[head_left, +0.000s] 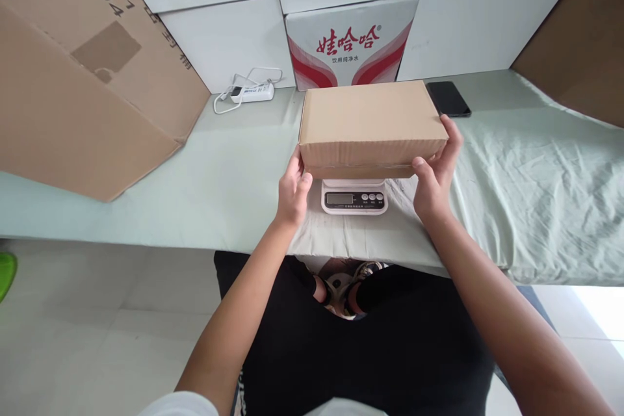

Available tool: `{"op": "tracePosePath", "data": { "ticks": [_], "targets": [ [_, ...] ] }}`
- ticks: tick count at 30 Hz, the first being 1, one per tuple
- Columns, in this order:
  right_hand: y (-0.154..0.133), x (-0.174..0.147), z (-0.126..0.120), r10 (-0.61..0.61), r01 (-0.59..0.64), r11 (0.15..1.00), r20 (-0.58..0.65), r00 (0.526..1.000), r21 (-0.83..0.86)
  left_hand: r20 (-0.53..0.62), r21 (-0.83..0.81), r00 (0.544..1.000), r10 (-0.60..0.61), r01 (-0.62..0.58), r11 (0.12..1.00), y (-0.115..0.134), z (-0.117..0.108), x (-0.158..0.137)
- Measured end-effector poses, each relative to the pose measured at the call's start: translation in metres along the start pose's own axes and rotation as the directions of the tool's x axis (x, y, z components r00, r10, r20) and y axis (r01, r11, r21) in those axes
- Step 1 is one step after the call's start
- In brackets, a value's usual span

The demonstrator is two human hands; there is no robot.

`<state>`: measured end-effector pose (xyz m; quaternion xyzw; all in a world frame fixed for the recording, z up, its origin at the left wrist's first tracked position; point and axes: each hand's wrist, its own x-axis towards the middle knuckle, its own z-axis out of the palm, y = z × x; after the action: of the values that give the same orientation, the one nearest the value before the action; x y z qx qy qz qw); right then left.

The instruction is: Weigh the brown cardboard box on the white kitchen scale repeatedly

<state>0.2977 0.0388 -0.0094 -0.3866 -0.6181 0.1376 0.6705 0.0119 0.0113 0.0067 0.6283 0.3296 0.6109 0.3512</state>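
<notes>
A closed brown cardboard box (pixel 373 117) is held between my two hands, over a white digital kitchen scale (pixel 355 208). My left hand (pixel 293 192) grips the box's left front corner, thumb at the front. At the right end, my right hand (pixel 436 175) has its thumb on the front face and its fingers around the side. The scale's display and buttons show below the box; its weighing plate is mostly hidden, and I cannot tell whether the box rests on it.
Behind the box stands a red-and-white carton (pixel 348 45) among white boxes. A black phone (pixel 448 99) lies at the back right, a white power strip with cable (pixel 252 92) at the back left. Large cardboard boxes (pixel 88 117) flank the cloth-covered table (pixel 234 188).
</notes>
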Motion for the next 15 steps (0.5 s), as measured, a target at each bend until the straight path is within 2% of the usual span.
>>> {"op": "tracePosePath", "data": {
  "ticks": [8,15],
  "targets": [
    [-0.007,0.0,0.001,0.03,-0.03,0.999,0.002,1.0,-0.02,-0.01,0.055,0.999,-0.033,0.034,0.998,-0.005,-0.002,-0.004],
    [-0.016,-0.001,-0.003,0.116,-0.116,0.99,0.003,0.993,-0.076,0.013,0.021,0.998,-0.054,0.054,0.998,0.001,0.0,-0.003]
  ]
}}
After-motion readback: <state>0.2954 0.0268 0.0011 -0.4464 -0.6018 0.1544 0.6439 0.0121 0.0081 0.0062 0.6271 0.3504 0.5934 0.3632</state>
